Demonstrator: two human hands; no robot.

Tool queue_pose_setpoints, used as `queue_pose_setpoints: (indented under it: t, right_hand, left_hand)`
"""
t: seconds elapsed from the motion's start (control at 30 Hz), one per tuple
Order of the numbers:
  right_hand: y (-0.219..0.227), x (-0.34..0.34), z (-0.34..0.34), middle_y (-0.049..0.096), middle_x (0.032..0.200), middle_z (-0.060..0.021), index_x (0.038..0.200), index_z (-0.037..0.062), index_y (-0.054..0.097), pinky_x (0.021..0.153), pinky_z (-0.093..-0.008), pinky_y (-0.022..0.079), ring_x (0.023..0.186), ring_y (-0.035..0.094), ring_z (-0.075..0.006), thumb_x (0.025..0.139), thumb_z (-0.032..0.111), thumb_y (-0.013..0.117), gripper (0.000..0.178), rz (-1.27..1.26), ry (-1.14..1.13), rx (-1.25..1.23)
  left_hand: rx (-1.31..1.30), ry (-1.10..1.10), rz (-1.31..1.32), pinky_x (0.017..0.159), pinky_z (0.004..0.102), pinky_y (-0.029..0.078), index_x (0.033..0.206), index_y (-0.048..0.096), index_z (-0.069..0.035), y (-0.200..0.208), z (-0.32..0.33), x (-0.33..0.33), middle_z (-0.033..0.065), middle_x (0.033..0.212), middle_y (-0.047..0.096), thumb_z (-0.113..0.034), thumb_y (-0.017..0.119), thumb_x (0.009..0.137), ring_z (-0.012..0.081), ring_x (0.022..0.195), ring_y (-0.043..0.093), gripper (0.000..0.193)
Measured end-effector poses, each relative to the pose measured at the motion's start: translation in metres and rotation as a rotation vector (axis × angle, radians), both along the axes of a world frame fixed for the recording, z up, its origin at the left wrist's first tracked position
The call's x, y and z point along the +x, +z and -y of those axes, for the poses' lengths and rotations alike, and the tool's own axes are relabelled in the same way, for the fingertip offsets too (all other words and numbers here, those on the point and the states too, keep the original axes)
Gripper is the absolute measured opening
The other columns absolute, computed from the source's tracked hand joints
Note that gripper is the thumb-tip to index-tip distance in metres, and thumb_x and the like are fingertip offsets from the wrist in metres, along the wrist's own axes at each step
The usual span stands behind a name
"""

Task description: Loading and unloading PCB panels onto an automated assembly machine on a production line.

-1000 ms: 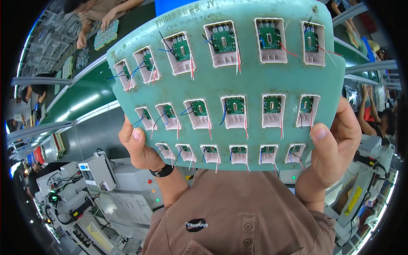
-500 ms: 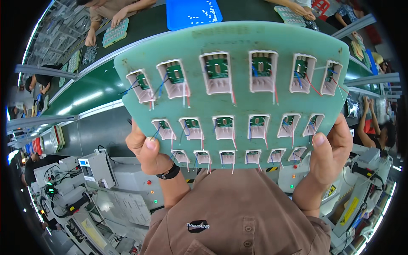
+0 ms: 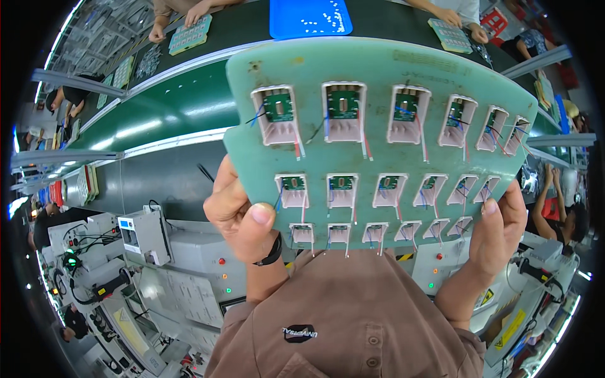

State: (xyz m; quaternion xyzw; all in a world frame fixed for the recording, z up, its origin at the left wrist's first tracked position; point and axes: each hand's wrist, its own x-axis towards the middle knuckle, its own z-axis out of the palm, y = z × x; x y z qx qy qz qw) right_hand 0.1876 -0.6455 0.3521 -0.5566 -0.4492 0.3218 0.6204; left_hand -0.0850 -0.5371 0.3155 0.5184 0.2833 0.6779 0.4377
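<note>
A large pale green fixture board point(image 3: 378, 157) is held up between both hands, its pocketed face toward me. Its pockets form three rows of white plastic housings point(image 3: 282, 135), each with a small green circuit board point(image 3: 343, 108) inside. Thin red, white and blue wires hang from the housings. My left hand point(image 3: 242, 211) is closed on the board's lower left edge, thumb on the near face. At the lower right edge, my right hand point(image 3: 498, 227) grips it the same way. The fingers behind the board are partly hidden.
Beyond the board runs a dark worktable with a blue tray point(image 3: 310, 19) of small white parts. Co-workers' hands point(image 3: 197, 11) handle similar fixtures point(image 3: 191, 34) there. White machines with a grey box point(image 3: 144, 239) stand at left; other equipment point(image 3: 535, 271) is at right.
The fixture board has shifted to the right and turned, its left side now nearer and its right side farther. Both hands keep hold of it, the left hand having moved right.
</note>
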Motion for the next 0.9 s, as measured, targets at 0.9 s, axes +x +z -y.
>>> queue_pose_setpoints:
  t: [0.9]
  right_hand:
    - [-0.005, 0.011, -0.001, 0.059, 0.109, -0.0125, 0.119, -0.0099, 0.046, 0.092, -0.0273, 0.038, 0.099, 0.054, -0.0143, 0.086, 0.009, 0.053, 0.038, -0.071, -0.070, -0.008]
  left_hand:
    - [0.186, -0.094, -0.076, 0.053, 0.0250, 0.033, 0.097, 0.063, 0.012, 0.007, -0.009, -0.002, 0.0107, 0.075, 0.055, -0.008, 0.065, 0.069, 0.0125, 0.062, 0.044, 0.034]
